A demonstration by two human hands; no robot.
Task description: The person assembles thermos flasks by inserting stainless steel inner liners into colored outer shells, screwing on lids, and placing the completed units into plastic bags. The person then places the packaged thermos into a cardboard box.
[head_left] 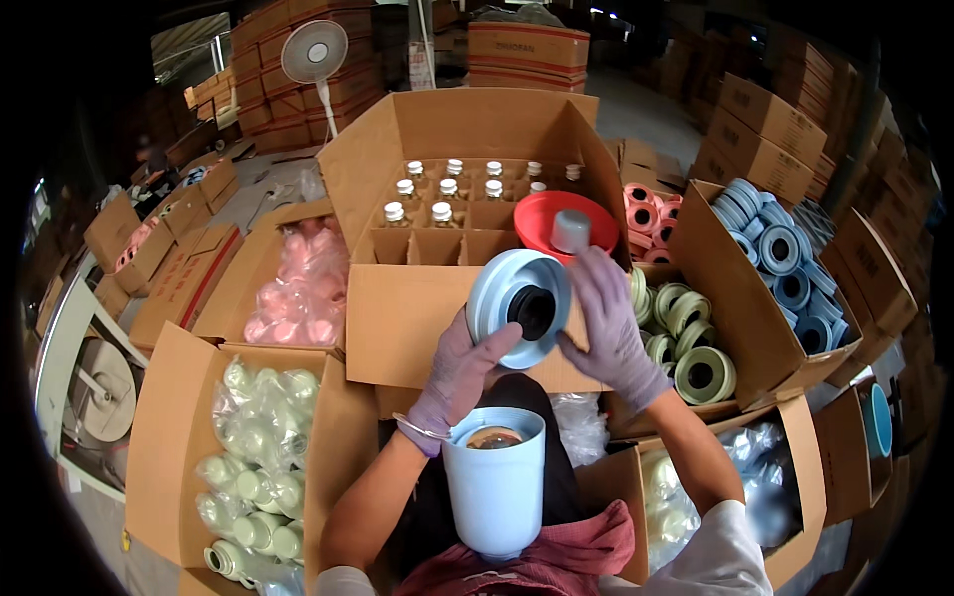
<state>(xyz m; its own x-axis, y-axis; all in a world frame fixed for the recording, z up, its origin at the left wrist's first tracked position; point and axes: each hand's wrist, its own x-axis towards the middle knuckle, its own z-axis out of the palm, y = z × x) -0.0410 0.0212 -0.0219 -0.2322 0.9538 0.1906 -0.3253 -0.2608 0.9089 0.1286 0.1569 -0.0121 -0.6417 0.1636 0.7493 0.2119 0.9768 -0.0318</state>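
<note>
My left hand (pixel 459 372) grips a light blue ring-shaped lid (pixel 484 298) with a black centre, its thumb pressed over the front. Just right of the lid is my right hand (pixel 608 323), fingers stretched out and apart, thumb close to the rim; I cannot tell if it touches. Both hands wear thin purple gloves. Below them, a light blue plastic cylinder (pixel 494 502) stands upright in my lap, with something shiny showing inside its mouth. Beyond my right fingertips, a small grey cup (pixel 569 230) sits at a red round dish (pixel 534 217).
Ahead, an open carton (pixel 427 308) with dividers holds several glass bottles (pixel 443 213) with white caps. Cartons around me contain bagged pink parts (pixel 303 278), pale green parts (pixel 260 487), green rings (pixel 704 374) and blue rings (pixel 778 248). A standing fan (pixel 315 52) is at the back.
</note>
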